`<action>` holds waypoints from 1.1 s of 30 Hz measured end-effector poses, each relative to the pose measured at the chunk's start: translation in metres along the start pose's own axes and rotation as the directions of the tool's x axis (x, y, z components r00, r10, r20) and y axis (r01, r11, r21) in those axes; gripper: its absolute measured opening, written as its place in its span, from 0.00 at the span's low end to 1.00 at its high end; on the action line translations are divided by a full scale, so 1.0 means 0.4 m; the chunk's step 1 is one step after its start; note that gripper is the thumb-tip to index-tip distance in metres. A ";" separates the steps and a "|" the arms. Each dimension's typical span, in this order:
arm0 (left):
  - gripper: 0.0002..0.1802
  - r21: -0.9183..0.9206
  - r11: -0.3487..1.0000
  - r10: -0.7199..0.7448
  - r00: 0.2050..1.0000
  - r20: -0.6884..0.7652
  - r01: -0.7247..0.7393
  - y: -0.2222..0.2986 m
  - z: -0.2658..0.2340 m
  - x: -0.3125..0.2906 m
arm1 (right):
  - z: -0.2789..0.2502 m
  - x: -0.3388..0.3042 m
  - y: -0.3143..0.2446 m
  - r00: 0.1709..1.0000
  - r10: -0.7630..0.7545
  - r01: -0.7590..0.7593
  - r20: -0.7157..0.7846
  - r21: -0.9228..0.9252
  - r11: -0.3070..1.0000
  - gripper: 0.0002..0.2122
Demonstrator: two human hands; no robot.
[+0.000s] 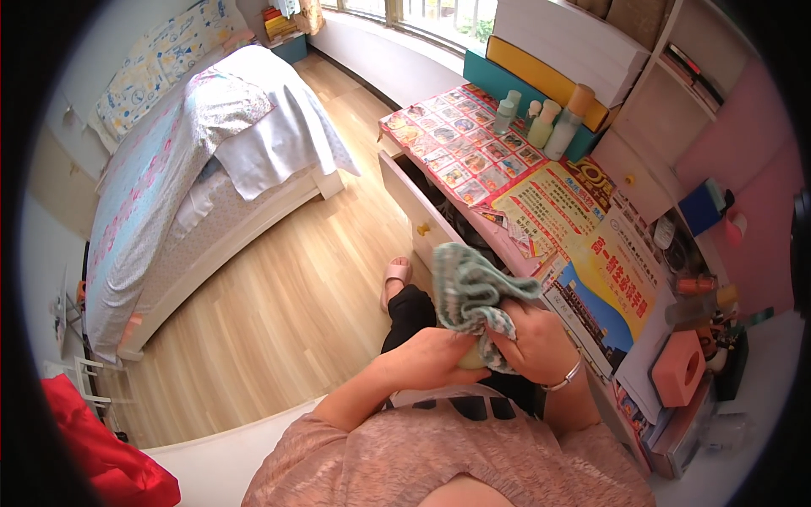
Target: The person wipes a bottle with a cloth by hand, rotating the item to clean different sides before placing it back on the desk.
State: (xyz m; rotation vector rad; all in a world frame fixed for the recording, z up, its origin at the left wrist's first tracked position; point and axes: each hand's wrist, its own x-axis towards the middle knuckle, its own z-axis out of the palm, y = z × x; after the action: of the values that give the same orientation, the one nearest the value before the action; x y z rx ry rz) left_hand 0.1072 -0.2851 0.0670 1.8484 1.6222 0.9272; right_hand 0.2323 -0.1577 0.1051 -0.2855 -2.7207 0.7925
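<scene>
Hands: the right hand [534, 342] squeezes a green and white cloth [473, 296]; the left hand [432, 355] is curled around something small and pale yellow under the cloth, too hidden to name.
Cloth: bunched up, close to the person's tummy, just left of the desk.
Good way: I think both hands should grip tight so the small thing stays wrapped.
Desk: on the right, covered with bright papers [541, 198], bottles [545, 118] far back, a drawer [414, 211] pulled open.
Room: wood floor [287, 296], bed [169, 160] on the far left.
</scene>
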 end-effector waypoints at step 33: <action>0.26 -0.324 0.804 0.081 0.633 -0.770 -0.498 0.018 0.066 0.044 | 0.170 -0.029 0.006 0.972 0.233 -0.091 -0.020 0.884 0.458 0.25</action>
State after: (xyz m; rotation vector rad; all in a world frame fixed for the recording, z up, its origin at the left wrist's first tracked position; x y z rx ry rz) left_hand 0.1331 -0.2672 0.0582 1.4321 1.2133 2.2477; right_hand 0.2210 -0.1922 0.0466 -0.3296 -1.7853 2.0111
